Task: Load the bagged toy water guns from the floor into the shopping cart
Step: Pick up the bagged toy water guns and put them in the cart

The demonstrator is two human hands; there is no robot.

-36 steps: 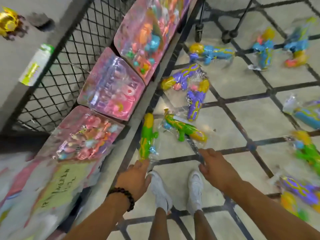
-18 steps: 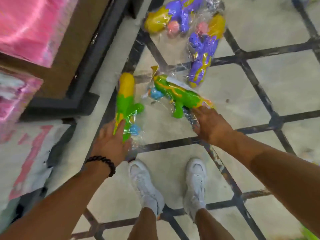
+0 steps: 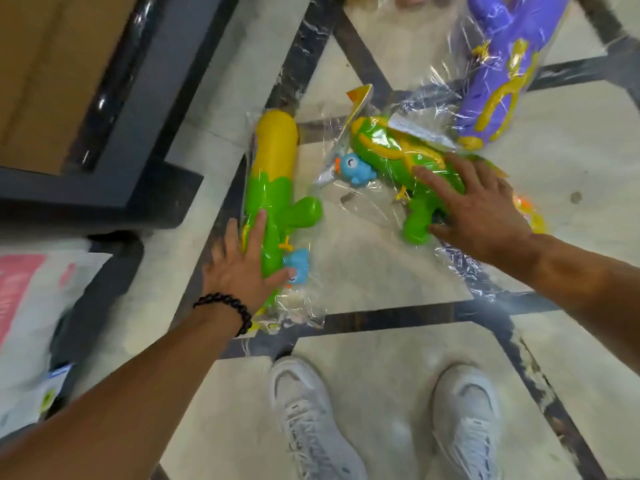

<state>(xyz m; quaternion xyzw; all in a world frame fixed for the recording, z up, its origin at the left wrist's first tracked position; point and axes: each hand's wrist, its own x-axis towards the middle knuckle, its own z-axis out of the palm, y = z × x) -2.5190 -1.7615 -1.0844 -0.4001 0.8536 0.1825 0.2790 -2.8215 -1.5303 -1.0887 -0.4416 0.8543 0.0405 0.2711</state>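
Two bagged toy water guns lie on the tiled floor in front of my feet. The left water gun (image 3: 275, 168) is green with a yellow tank and a small blue part, in clear plastic. My left hand (image 3: 242, 268), with a bead bracelet at the wrist, rests on its lower end, fingers fairly straight and thumb across the body. The right water gun (image 3: 388, 147) is green with yellow stripes and a blue bird figure. My right hand (image 3: 481, 209) lies flat over its grip with fingers spread. The shopping cart is out of view.
A purple and yellow bagged water gun (image 3: 498, 81) lies at the top right, close to the right green one. A dark shelf base (image 3: 114, 188) stands at the left, with white and pink packaging (image 3: 31, 292) below it. My white shoes (image 3: 304, 410) stand at the bottom.
My head has dropped closer to the floor. Both hands have moved forward: the left now lies on the left green gun, the right has slid further over the right one.
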